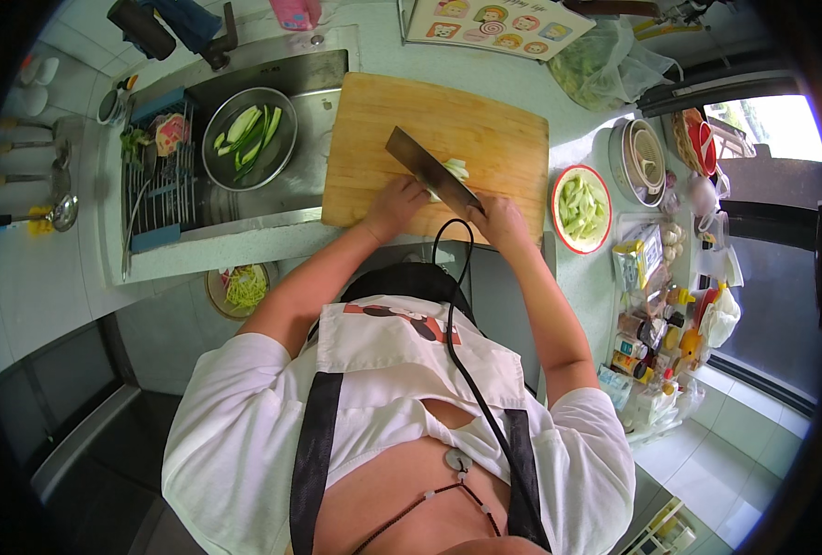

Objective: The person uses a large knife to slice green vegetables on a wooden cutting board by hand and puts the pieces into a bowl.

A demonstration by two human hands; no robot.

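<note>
My right hand (502, 222) grips the handle of a wide-bladed cleaver (425, 166) over the wooden cutting board (494, 111). The blade slants toward the far left across the board. My left hand (398, 205) is at the near side of the blade, its fingers bent and close to the steel; what they hold, if anything, is hidden. Pale green cut vegetable pieces (455, 168) lie just beyond the blade. To the right of the board, a red-rimmed white bowl (555, 208) holds more cut pale green pieces.
In the sink (323, 102) at left sits a metal bowl (291, 157) with long green vegetable pieces (249, 134). A dish rack (161, 199) is at its left. Nested baskets (622, 162), bottles and packages (637, 347) crowd the right counter. A bin (215, 294) with scraps stands below.
</note>
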